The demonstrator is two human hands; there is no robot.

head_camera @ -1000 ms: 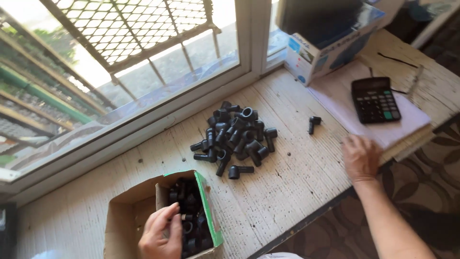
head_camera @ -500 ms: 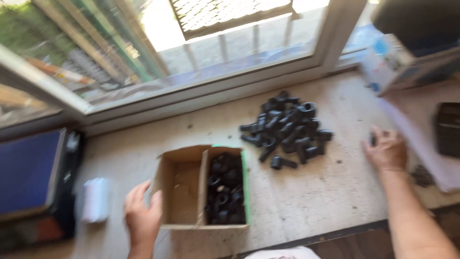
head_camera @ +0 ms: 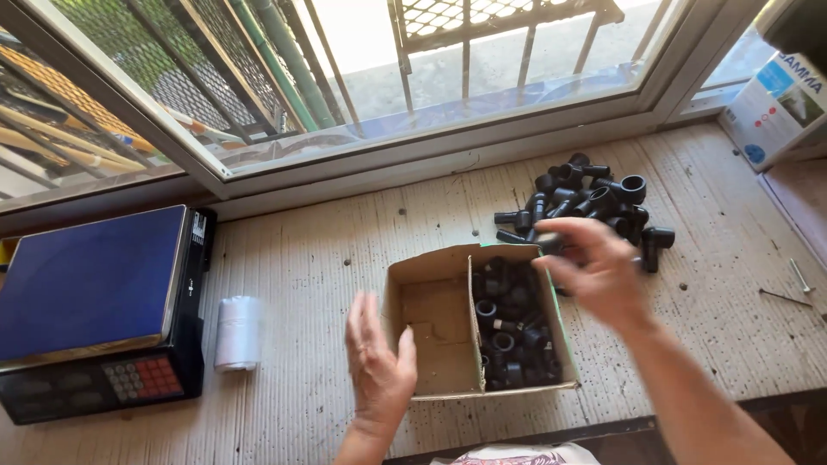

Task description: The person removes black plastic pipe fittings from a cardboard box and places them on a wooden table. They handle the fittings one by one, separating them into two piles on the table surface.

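Note:
A cardboard box (head_camera: 433, 269) stands on the wooden sill in front of me. A divider splits it: the right half holds several black pipe fittings (head_camera: 510, 331), the left half is bare. My left hand (head_camera: 377, 362) hovers open, fingers straight, just off the box's left wall and touching nothing. My right hand (head_camera: 599, 269) is above the box's far right corner, fingers curled on a small black fitting (head_camera: 550, 244); the hand is blurred. Behind it lies a loose pile of black fittings (head_camera: 594, 196).
A blue-topped weighing scale (head_camera: 86, 288) with a keypad sits at the left. A white roll (head_camera: 237, 331) lies beside it. A white and blue carton (head_camera: 775, 103) stands at the far right. Two nails (head_camera: 788, 288) lie on the boards. A barred window (head_camera: 388, 69) runs along the back.
My right hand has come from the table right of the pile to above the box. My left hand has lifted off the box's left side. The view has swung left, showing the scale.

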